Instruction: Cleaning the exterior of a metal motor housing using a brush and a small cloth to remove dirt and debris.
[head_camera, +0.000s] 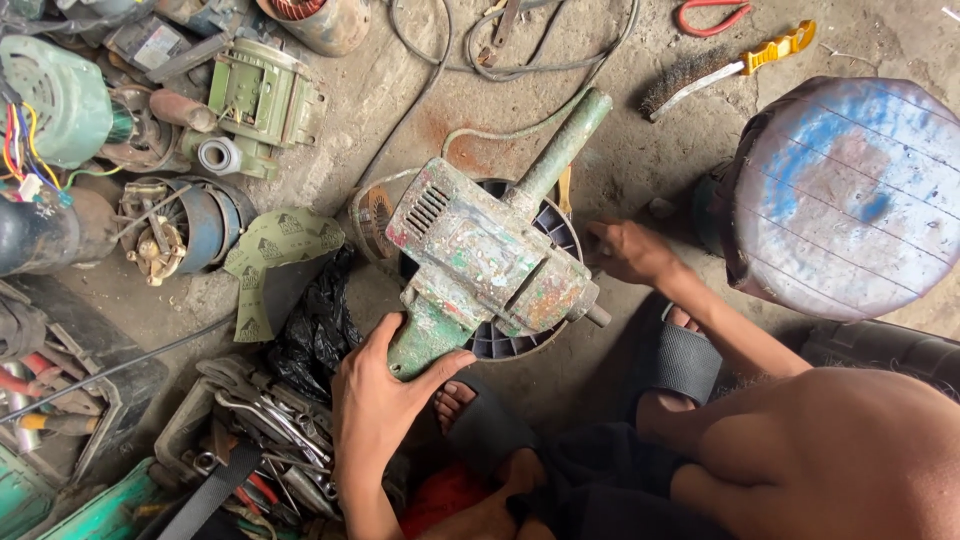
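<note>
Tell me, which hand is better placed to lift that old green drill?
Probably the left hand. Its fingers already wrap the grip of the drill, which lies on a round fan part. The right hand rests on the ground beside it, holding nothing.

Around you lie a wire brush (690, 75), green sandpaper (275, 255), a black bag (318, 330), and boxed wrenches (265, 420).

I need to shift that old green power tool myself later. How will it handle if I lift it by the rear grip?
The tool looks like a bulky metal casing, so probably heavy and nose-heavy. The left hand grips only its rear handle; it may tip forward. Resting on the round fan guard, it could rock or slide.
</note>
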